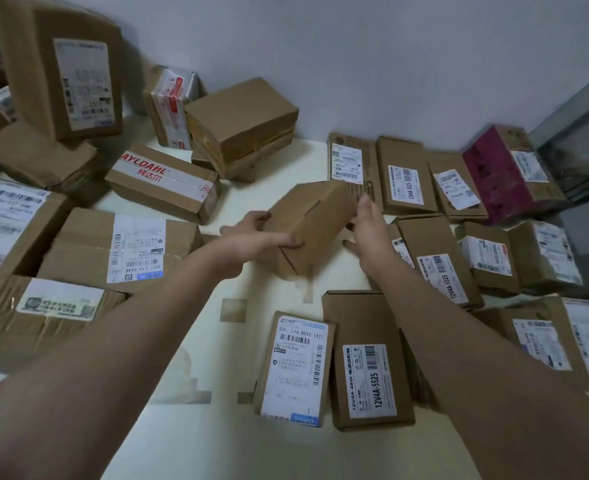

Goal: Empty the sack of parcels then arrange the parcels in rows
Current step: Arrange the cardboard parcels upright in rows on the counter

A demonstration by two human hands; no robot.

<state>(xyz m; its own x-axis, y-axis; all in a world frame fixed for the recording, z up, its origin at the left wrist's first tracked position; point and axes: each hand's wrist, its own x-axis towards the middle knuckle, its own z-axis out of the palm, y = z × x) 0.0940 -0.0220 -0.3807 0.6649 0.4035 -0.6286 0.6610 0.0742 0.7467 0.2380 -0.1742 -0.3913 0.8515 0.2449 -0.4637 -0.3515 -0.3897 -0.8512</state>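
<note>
A plain brown cardboard box [312, 225] with no visible label is tilted above the middle of the pale floor. My left hand [258, 233] grips its near-left end, thumb on top and fingers curled under. My right hand [367, 225] lies flat against the box's right side with straight fingers. Labelled parcels [405, 183] lie flat in rows to the right, and two more [367, 362] lie side by side near the front. No sack is in view.
Larger cartons [120, 251] are piled loosely on the left, one tall box [68, 67] leaning against the wall. A stack of boxes [241, 126] stands at the back centre. A magenta box [494, 174] lies far right. Bare floor [224, 341] stretches between my arms.
</note>
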